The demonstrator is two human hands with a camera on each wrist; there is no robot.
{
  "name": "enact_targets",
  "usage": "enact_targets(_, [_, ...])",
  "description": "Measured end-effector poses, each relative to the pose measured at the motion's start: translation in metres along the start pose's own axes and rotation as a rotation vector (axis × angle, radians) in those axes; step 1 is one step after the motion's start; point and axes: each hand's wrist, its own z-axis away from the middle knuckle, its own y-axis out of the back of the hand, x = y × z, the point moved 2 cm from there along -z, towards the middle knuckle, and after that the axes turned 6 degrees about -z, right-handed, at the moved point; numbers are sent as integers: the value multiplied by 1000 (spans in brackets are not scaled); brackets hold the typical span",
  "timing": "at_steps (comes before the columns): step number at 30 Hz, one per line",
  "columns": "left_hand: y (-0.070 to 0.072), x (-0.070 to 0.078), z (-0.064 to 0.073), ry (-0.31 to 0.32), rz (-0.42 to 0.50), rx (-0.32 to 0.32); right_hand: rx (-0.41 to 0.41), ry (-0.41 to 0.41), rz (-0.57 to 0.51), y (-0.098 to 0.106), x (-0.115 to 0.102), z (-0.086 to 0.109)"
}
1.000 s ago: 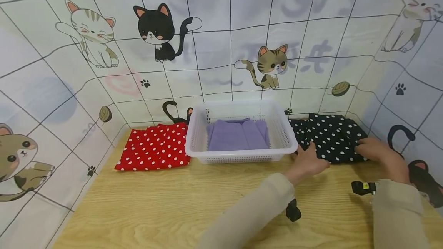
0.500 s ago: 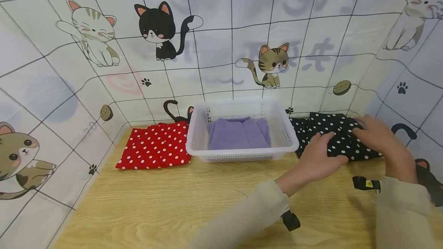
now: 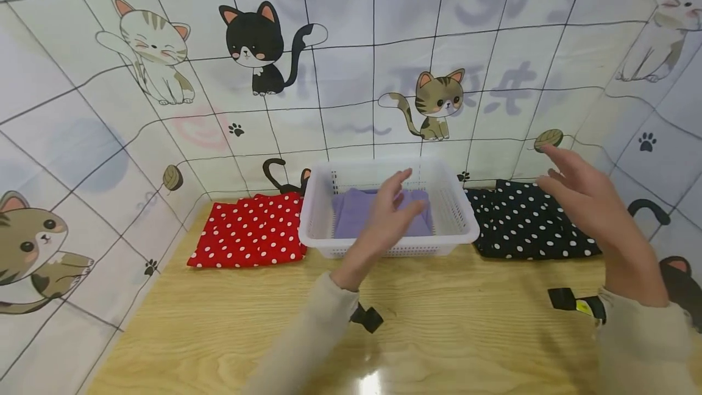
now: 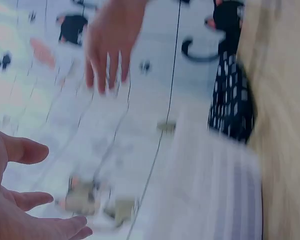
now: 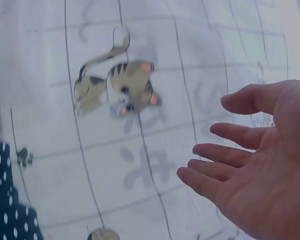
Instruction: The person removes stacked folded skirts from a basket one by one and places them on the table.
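Note:
In the head view my left hand (image 3: 384, 218) hovers in front of the white plastic basket (image 3: 320, 242), fingers relaxed and spread, holding nothing. Folded purple cloth (image 3: 351, 215) lies inside the basket, partly hidden behind that hand. My right hand (image 3: 589, 200) is raised above the right end of the folded black cloth with white dots (image 3: 526, 224), its fingers extended and nothing in them. The right wrist view shows the same hand (image 5: 260, 155) against the wall, with the dotted black cloth (image 5: 7, 200) low at the left.
A folded red cloth with white dots (image 3: 249, 233) lies left of the basket. The wooden table (image 3: 439, 322) meets white walls (image 3: 340, 35) printed with cats and grid lines, at the back and on both sides.
Both hands have come away from the black dotted cloth. My left hand moved left to the front of the basket, while my right hand rose above the cloth. The cloths and basket stay put.

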Motion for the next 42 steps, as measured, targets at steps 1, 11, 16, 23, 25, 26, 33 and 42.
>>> enact_targets(1, [10, -5, -1, 1, 3, 19, 14, 51, -28, -4, -5, 1])
enact_targets(11, [80, -37, 0, 39, -112, 231, -28, 114, -107, -64, -47, -17])
enact_targets(16, [83, -48, -6, 67, -135, 280, -104, 16, -209, -97, -57, -35])
enact_targets(23, [85, -61, -15, 75, -231, 293, -180, -81, -335, -140, -45, -62])
enact_targets(25, [87, -66, -16, 96, -248, 273, -191, -115, -344, -150, -37, -69])
enact_targets(26, [89, -69, -17, 109, -255, 263, -194, -135, -345, -155, -34, -73])
enact_targets(33, [96, -82, -20, 222, -232, 159, -233, -326, -295, -167, -13, -81])
enact_targets(42, [103, -97, -26, 480, -111, 12, -362, -465, -199, -175, 7, -81])
